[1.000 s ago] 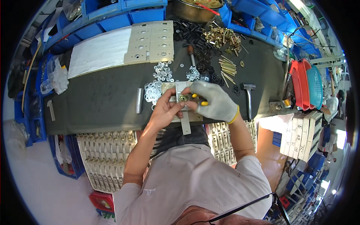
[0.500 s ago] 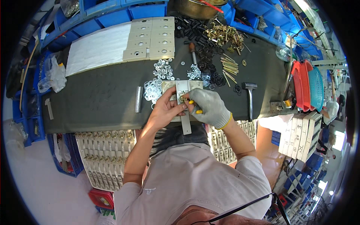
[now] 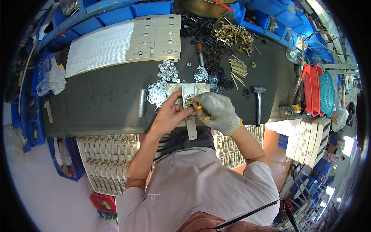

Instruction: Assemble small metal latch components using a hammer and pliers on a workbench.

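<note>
My left hand, bare, is closed round the edge of a long light-grey metal plate, with the thumb on its face. The plate lies upright on a pale block at the bench's front edge. On the plate sits a brass-coloured fitting. My right hand wears a whitish glove with bare fingertips showing. Its fingers pinch a small brass-coloured piece at the fitting. Two yellow bits show by the gloved fingers; I cannot tell whether they belong to the glove or a tool.
Loose washers and a metal rod lie left of the block. Right are a hammer, black rings and brass-coloured pins. Farther back stand stacked plates, brass parts and blue bins.
The gloved right hand has shifted slightly right and down, and more of the brass fitting shows. My left hand keeps its hold on the plate.
</note>
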Demonstrator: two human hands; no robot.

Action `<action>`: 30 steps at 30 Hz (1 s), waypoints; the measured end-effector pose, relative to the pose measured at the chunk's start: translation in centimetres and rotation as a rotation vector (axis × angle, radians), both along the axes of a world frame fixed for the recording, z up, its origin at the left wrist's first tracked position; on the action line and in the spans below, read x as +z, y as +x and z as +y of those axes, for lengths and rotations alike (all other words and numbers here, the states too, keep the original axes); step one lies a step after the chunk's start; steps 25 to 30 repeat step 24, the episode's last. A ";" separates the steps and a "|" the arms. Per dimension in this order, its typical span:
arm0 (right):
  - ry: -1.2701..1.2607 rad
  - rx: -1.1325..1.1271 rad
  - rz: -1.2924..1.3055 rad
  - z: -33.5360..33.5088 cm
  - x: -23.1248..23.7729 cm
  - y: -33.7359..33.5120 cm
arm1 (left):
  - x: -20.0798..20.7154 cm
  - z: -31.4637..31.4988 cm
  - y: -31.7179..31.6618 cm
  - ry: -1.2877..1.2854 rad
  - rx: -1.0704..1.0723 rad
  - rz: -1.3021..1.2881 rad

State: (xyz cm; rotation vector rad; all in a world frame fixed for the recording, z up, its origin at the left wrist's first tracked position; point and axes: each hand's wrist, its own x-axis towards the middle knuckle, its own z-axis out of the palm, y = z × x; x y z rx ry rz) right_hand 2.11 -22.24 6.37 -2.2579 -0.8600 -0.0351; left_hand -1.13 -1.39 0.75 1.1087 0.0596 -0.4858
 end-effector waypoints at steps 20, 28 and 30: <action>0.890 0.028 0.765 4.1 2.0 3.7 | 0.5 -1.1 0.2 0.039 0.103 0.107; 1.149 0.350 0.733 3.0 2.9 4.4 | -0.4 -0.1 0.1 0.084 0.010 0.063; 1.149 0.350 0.733 3.0 2.9 4.4 | -0.4 -0.1 0.1 0.084 0.010 0.063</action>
